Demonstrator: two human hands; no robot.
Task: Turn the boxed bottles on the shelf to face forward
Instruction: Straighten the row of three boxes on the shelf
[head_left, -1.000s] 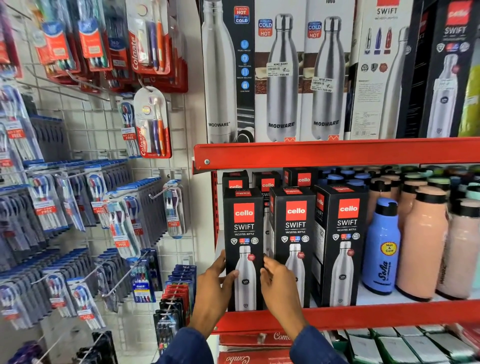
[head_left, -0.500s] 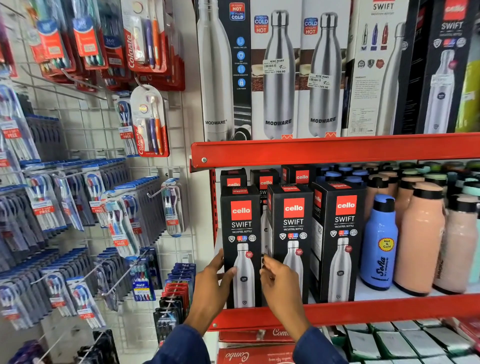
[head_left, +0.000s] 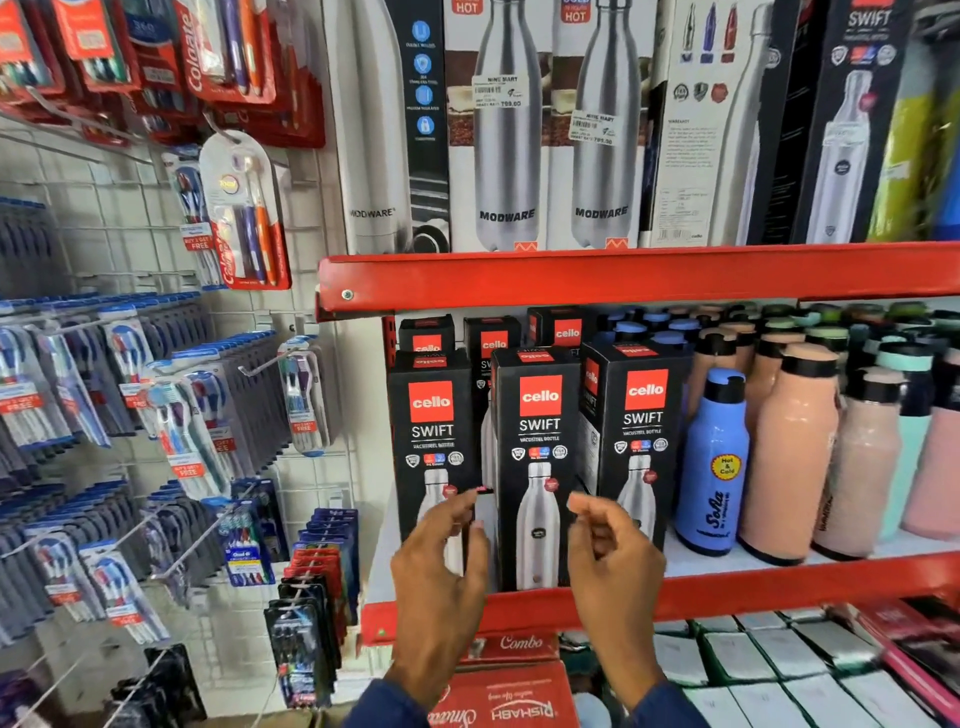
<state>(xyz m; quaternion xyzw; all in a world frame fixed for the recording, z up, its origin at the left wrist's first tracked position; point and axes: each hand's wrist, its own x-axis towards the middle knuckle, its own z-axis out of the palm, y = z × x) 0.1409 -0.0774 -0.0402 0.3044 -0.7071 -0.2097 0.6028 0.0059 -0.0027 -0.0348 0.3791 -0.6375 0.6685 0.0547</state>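
Note:
Three black Cello Swift bottle boxes stand in the front row on the red shelf (head_left: 779, 587): left box (head_left: 434, 415), middle box (head_left: 537, 415), right box (head_left: 644, 410). All three show their printed fronts; the right one is angled slightly and also shows its left side. More of the same boxes (head_left: 493, 338) stand behind. My left hand (head_left: 441, 566) hovers before the left box, fingertips by the middle box's left edge. My right hand (head_left: 613, 556) is at the middle box's right edge, fingers curled loosely. Neither hand clearly grips a box.
Loose blue (head_left: 714, 462) and peach bottles (head_left: 789, 457) fill the shelf to the right. Tall Modware bottle boxes (head_left: 506, 130) stand on the shelf above. A wire grid with hanging toothbrush packs (head_left: 182, 415) is to the left. Red cartons (head_left: 514, 691) lie below.
Both hands have let go of the left box and shifted right, now flanking the middle box. The camera has moved closer to the shelf.

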